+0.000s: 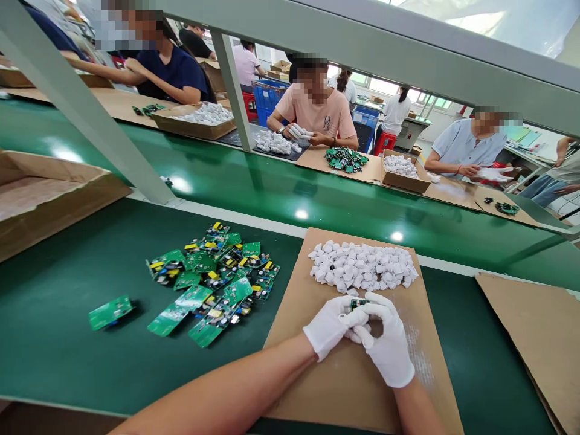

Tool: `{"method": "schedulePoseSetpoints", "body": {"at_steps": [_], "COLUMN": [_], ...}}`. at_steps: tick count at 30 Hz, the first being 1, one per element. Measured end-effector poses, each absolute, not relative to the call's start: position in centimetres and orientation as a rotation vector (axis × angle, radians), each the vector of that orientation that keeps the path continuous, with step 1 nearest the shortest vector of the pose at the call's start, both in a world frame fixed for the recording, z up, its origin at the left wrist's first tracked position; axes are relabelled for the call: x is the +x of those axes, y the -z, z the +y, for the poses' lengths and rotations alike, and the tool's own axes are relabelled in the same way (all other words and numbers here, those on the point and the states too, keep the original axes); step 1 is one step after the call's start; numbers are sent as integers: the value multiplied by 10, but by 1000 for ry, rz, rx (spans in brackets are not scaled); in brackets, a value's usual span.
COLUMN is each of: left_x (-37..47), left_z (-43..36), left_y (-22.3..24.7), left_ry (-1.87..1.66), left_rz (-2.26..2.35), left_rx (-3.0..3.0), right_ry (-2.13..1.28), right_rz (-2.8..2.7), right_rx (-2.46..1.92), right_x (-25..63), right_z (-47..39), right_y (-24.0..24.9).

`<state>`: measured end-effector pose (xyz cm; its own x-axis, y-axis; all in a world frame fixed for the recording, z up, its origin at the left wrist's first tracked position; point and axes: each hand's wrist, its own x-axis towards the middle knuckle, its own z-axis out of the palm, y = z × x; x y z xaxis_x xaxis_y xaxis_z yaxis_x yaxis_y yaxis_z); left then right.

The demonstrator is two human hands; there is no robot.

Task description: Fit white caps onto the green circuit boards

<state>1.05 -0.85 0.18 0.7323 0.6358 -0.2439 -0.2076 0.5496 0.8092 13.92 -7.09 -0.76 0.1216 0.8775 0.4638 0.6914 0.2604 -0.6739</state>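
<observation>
Over a cardboard sheet (344, 386), my left hand (330, 326) and my right hand (388, 338), both in white gloves, meet with fingers closed around a small green circuit board (357, 304). Only the board's upper part shows between the fingertips; the gloves hide the rest. Just beyond the hands lies a pile of small white wrapped pieces (362, 267). Left of the cardboard, a heap of green circuit boards (199, 263) with yellow and black components spreads over the green table. One single board (111, 312) lies apart at the heap's left.
An open cardboard box (58, 187) stands at the left, another cardboard sheet (539, 326) at the right. A slanted metal post (90, 103) and a beam (362, 54) frame the bench. Across the green conveyor (272, 187), several people work beside boards and white pieces.
</observation>
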Motion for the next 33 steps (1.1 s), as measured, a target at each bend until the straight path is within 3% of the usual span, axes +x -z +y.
{"method": "schedulePoseSetpoints", "body": {"at_steps": [3,10,16,26,29,33], "left_x": [12,12,11,12,12,12], "left_z": [-9,-11,-8,-12,-14,-11], "left_y": [-2,5,6,2,0,0], "left_ry": [-557,-508,-476,-487,-470,-511], "left_rz": [572,449,498,465,511,481], "left_rx": [818,772,720,680,758,768], "right_ry": [-513,-683,-519,239,231,-156], "right_rz": [-1449,-1333,-1550,-1856,-1869,-1864], "right_rx": [-1503,-1654,-1588,-1404,-1397,-1398], "right_x": [138,138,142,143,142,143], "right_z": [-72,-69,-70,-67,-66,-69], "right_y": [6,6,5,9,9,7]}}
